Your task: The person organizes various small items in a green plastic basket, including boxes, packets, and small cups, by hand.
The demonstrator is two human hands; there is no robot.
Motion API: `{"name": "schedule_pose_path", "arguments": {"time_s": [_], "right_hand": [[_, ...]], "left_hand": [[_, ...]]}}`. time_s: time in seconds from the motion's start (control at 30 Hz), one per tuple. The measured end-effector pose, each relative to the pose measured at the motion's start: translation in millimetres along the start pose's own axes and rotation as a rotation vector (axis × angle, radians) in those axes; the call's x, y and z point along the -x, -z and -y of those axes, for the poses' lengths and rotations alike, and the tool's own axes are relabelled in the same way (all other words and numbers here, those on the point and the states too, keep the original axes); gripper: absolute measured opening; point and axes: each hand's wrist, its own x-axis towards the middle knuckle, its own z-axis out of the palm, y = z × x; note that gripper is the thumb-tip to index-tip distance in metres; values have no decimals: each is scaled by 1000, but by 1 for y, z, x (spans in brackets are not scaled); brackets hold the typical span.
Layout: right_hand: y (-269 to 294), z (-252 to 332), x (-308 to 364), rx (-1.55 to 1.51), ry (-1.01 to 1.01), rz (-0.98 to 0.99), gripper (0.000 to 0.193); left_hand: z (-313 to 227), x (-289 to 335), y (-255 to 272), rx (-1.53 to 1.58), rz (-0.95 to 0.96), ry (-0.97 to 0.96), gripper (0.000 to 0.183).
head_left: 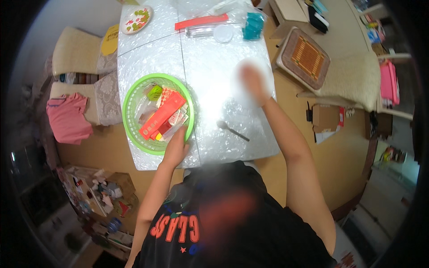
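In the head view, left hand pinching the basket by its rim at five o'clock! Basket spreads toward eleven from that hand, red packet inside. Right hand: blurred, can't tell spread or closed; spoon at its seven.

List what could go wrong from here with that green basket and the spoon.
The basket sits right by the left edge of the table; a leftward push from the left hand on its rim might tip it off.
The long red packet lies loose on top, so tilting could slide it out.
The spoon could be knocked by the nearby right forearm.
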Motion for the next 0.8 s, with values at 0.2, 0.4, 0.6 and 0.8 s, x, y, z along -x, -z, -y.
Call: {"name": "schedule_pose_path", "arguments": {"time_s": [0.2,0.4,0.6,0.8], "right_hand": [[-44,-16,-158,466,44,-221,81],[-78,-21,-199,436,-76,9,92],[-57,-4,-178,-775,-687,66,73],[-47,-18,-137,799,148,264,86]], "left_hand": [[3,6,-9,-218,-162,-106,56],[-7,19,-15,-251,-170,69,60],[-27,22,-20,-234,-325,110,54],[-11,19,-24,-191,-464,357,33]]}}
